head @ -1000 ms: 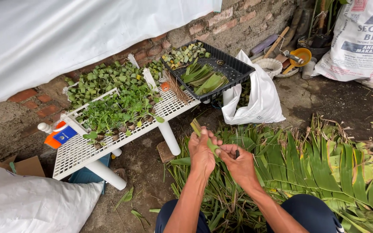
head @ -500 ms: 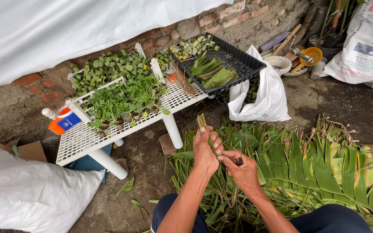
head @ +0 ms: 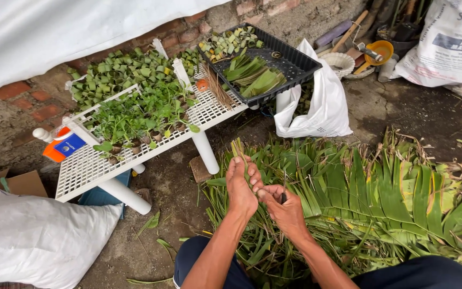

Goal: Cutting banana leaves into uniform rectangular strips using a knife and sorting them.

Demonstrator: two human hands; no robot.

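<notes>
My left hand (head: 240,186) is closed around a narrow folded green leaf strip (head: 238,147) whose end sticks up above the fingers. My right hand (head: 284,206) is just to its right, fingertips touching the left hand, gripping a thin dark blade or stick (head: 284,184) that points upward. Both hands hover over a big pile of long green palm-like leaves (head: 370,198) spread on the ground before my knees.
A white slatted rack (head: 89,168) on pipe legs carries seedlings (head: 135,118) and small leaf cups (head: 113,75). A black tray (head: 295,61) holds cut leaf pieces. A white plastic bag (head: 316,104), sacks (head: 33,241), an orange funnel (head: 378,52) and a brick wall surround them.
My hands stay together on the leaf strip. The left hand has shifted its grip slightly up the strip. The view has shifted a little.
</notes>
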